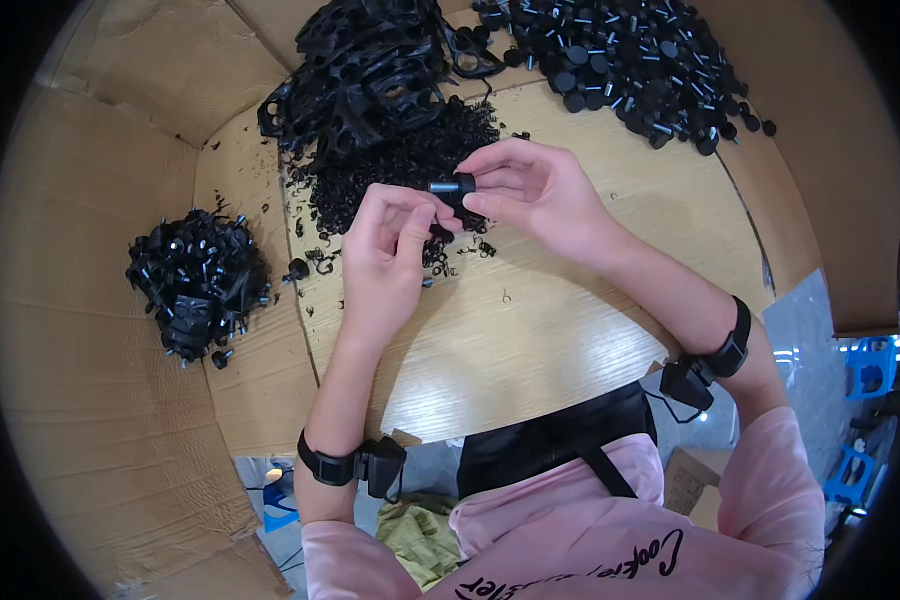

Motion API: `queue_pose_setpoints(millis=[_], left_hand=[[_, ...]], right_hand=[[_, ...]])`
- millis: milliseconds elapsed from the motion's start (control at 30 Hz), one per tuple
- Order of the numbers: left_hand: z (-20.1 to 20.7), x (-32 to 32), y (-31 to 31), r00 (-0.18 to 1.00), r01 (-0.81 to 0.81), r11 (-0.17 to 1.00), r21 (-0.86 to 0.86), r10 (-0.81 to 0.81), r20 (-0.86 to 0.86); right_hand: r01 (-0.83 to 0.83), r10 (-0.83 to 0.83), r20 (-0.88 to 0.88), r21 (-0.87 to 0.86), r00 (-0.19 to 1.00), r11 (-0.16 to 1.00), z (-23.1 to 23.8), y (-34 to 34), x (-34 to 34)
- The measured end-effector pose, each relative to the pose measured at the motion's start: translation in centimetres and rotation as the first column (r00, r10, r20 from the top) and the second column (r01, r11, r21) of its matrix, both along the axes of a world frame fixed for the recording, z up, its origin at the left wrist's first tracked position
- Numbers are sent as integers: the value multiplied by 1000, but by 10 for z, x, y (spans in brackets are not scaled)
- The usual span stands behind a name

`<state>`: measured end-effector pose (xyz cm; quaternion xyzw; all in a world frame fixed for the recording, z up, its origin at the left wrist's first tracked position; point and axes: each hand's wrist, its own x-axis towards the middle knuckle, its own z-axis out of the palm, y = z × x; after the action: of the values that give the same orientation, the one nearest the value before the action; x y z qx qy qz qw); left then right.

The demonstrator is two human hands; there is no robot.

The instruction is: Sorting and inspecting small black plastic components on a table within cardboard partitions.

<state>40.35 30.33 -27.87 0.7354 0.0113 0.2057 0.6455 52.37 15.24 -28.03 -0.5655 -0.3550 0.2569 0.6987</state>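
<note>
The right hand [530, 195] pinched a round black plastic knob with a metal stud [454, 186], while the left hand [390, 250] closed its fingertips beside it.

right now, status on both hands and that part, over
Right hand pinching a black knob with a metal stud. Left hand closed just below it, fingertips at the stud. Small black springs piled behind; nothing between the hands.

Soft, even light is falling from overhead, keeping the wooden tabletop [530, 330] bright and casting only faint shadows under the hands. The black parts are losing detail in dark masses. Fisheye distortion is bending the cardboard [100, 420] edges, and a black vignette is ringing the slightly softer rim.
</note>
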Motion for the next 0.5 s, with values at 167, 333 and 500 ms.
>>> queue_pose_setpoints(millis=[167, 333, 500], left_hand=[[-1, 1, 9, 948, -305, 801, 516, 309, 81], [-1, 5, 38, 848, -523, 745, 415, 502, 168], [3, -4, 45, 781, -621, 662, 419, 566, 264]], right_hand=[[-91, 144, -367, 157, 919, 983, 8, -2, 4], [-118, 112, -80, -77, 990, 990, 42, -16, 13], [379, -319, 337, -129, 886, 916, 41, -23, 54]])
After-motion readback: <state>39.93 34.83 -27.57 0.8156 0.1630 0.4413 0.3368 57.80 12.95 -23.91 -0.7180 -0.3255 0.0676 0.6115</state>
